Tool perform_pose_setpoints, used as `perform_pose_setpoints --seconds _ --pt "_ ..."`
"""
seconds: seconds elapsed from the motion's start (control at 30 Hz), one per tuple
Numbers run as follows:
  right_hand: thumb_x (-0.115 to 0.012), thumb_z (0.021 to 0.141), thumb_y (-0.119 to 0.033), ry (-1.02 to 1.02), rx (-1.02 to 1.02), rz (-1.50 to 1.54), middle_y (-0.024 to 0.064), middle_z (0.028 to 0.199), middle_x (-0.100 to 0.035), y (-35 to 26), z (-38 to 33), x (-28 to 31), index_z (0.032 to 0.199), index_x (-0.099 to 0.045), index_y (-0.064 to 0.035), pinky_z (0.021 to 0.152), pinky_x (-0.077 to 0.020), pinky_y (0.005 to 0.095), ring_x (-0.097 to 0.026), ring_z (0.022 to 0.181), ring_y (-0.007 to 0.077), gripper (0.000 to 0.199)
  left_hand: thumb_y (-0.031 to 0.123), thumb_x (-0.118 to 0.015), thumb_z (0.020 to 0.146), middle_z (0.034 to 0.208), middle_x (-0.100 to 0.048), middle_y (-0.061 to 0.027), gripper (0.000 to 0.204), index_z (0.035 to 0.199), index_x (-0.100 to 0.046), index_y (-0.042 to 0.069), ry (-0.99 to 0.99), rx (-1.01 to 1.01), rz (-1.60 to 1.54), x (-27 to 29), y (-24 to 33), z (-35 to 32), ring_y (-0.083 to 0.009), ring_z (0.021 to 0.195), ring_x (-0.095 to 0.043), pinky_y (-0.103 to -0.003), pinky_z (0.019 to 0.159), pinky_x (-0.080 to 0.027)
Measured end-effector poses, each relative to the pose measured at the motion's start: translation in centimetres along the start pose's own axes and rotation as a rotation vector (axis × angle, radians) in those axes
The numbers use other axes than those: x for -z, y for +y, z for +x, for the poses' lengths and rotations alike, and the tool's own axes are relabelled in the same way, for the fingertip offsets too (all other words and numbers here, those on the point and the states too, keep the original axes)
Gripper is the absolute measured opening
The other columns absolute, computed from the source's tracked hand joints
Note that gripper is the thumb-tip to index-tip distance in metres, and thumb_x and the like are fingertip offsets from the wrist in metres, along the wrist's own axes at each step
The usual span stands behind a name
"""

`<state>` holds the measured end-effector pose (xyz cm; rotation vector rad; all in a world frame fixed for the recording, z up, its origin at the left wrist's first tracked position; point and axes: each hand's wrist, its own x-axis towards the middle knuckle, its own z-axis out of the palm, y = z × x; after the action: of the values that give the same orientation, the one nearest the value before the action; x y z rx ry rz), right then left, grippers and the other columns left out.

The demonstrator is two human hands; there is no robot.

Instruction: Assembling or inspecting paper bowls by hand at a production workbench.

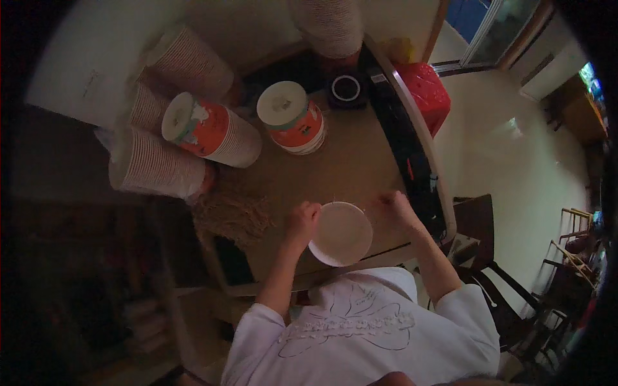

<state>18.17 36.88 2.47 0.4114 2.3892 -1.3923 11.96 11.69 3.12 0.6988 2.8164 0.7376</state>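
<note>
The person is leaning over a brown surface [347, 167], with both forearms coming in from the lower edge. The left hand [302, 219] is curling shut against the nine o'clock rim of a white round lid or bowl [341, 233], fingers folded and touching the edge; whether it is actually pinching the rim cannot be told. The right hand [396, 204] is resting at about two o'clock of that white piece, just beside it, fingers drawn narrow and pressed to the surface; whether anything thin is sitting between them is too small to tell. The white piece itself is lying near the surface's near edge, between the two hands.

At ten o'clock from the left hand a heap of straw-coloured fibre [232, 215] is lying on the surface. Farther off, at twelve o'clock, an upright stack of orange-and-white paper cups [293, 119] is standing, and at eleven o'clock a second such stack [212, 132] is lying on its side among plain ribbed cup stacks [158, 170]. A red plastic stool [425, 93] is sitting past the surface's far right edge.
</note>
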Motion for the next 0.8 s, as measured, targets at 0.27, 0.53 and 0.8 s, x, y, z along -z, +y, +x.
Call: perform_pose_setpoints --seconds 0.27,0.53,0.8 --pt "-0.057 0.078 -0.02 0.055 0.187 0.038 0.0134 0.069 -0.059 -6.2 3.1 -1.2 0.082 -0.061 -0.0026 0.058 -0.0434 0.03 -0.054 0.06 0.0154 0.018 0.013 -0.056 0.073 0.077 -0.055 -0.0103 0.008 0.08 -0.058 0.009 0.091 0.044 -0.015 -1.4 0.0 -1.4 -0.0298 0.071 -0.056 -0.04 0.06 -0.046" --pt "-0.056 0.08 -0.018 -0.245 0.275 0.065 0.0116 0.071 -0.06 -7.5 -5.7 -3.9 0.087 -0.062 -0.0046 0.06 -0.0441 0.0293 -0.054 0.062 0.015 0.016 0.013 -0.053 0.078 0.075 -0.055 -0.0113 0.013 0.088 -0.051 0.006 0.21 0.43 -0.271 -5.6 -5.0 -1.9 -0.0276 0.07 -0.057 -0.037 0.06 -0.045" --pt "-0.056 0.082 -0.017 -0.249 0.075 0.13 0.0096 0.067 -0.057 -2.8 -10.7 -1.3 0.084 -0.06 -0.0013 0.058 -0.0422 0.0263 -0.048 0.062 0.0105 0.017 0.002 -0.056 0.074 0.067 -0.052 -0.006 0.017 0.089 -0.049 0.002 0.303 0.473 -0.478 -2.0 -5.7 -2.3 -0.0143 0.059 -0.049 -0.029 0.057 -0.043"
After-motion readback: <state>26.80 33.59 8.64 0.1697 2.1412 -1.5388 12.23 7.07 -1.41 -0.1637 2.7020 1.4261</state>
